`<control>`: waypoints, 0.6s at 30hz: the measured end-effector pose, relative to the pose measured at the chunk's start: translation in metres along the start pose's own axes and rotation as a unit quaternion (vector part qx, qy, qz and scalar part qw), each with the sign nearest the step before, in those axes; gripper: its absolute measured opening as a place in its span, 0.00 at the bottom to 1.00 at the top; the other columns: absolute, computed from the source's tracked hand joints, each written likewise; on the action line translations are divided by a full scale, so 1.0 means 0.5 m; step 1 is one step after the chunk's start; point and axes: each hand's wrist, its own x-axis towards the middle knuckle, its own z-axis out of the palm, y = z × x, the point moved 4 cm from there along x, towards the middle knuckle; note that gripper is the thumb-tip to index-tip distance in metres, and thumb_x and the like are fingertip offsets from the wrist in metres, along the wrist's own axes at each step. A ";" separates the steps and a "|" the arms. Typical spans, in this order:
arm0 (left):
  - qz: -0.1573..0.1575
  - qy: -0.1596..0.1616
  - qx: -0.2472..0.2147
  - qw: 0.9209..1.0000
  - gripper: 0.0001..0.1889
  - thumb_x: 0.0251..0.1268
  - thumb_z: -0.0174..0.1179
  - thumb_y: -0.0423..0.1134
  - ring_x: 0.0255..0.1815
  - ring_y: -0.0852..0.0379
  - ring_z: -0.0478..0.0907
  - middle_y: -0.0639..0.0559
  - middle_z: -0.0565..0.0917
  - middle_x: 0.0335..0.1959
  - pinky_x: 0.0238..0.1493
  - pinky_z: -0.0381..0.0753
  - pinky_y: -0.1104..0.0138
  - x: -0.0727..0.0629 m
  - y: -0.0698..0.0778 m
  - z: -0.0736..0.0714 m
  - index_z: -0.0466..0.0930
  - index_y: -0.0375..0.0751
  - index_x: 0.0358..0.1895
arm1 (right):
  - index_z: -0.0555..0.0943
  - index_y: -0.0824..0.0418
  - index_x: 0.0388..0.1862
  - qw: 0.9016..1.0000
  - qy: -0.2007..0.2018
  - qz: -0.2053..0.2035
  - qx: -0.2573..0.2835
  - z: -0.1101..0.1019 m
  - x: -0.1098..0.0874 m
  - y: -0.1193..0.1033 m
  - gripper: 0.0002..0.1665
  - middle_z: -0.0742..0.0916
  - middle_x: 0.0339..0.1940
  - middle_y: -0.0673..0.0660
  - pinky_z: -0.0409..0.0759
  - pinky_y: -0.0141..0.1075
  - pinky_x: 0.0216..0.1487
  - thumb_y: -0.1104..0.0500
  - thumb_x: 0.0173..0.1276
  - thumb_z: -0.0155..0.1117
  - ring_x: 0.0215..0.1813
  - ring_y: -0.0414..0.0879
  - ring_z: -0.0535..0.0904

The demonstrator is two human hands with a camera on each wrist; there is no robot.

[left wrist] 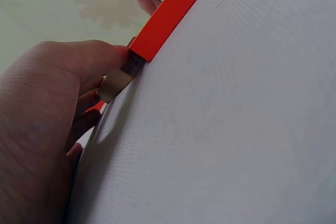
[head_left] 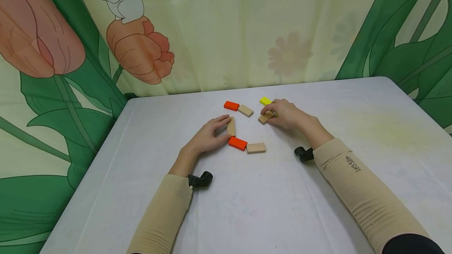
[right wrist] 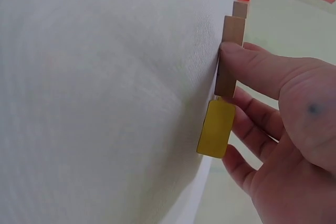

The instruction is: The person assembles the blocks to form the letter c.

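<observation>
My left hand (head_left: 209,136) holds a plain wooden block (head_left: 231,126) endwise, thumb at its near end and a fingertip at its far end. Touching that near end is a red block (head_left: 237,143), whose long side fills much of the left wrist view's top. Across the table, my right hand (head_left: 287,115) pinches another plain wooden block (head_left: 265,118) between thumb and fingers. In the right wrist view the thumb presses the face of this wooden block (right wrist: 230,69), and a yellow block (right wrist: 216,129) stands right at its end.
Beside the near red block lies a plain wooden block (head_left: 256,148). Farther back, a second red block (head_left: 231,106) meets another plain block (head_left: 245,110) end to end. A white cloth covers the table (head_left: 254,207); a printed curtain (head_left: 226,30) hangs behind it.
</observation>
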 end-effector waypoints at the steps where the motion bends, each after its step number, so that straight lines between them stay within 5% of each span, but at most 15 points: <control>1: 0.000 0.000 0.000 1.000 0.34 0.69 0.61 0.48 0.79 0.51 0.53 0.58 0.61 0.79 0.75 0.55 0.51 0.000 0.000 0.000 0.65 0.48 0.77 | 0.83 0.60 0.58 1.000 0.001 -0.002 0.001 0.000 0.000 0.000 0.18 0.79 0.58 0.66 0.69 0.61 0.64 0.67 0.69 0.67 0.62 0.63 0.72; 18: 0.001 0.002 0.002 1.000 0.34 0.69 0.61 0.48 0.79 0.50 0.54 0.57 0.61 0.79 0.75 0.56 0.50 0.002 0.000 0.002 0.65 0.48 0.77 | 0.84 0.60 0.56 1.000 0.004 -0.006 0.013 -0.003 -0.006 0.003 0.17 0.80 0.53 0.64 0.71 0.58 0.62 0.68 0.69 0.67 0.58 0.62 0.73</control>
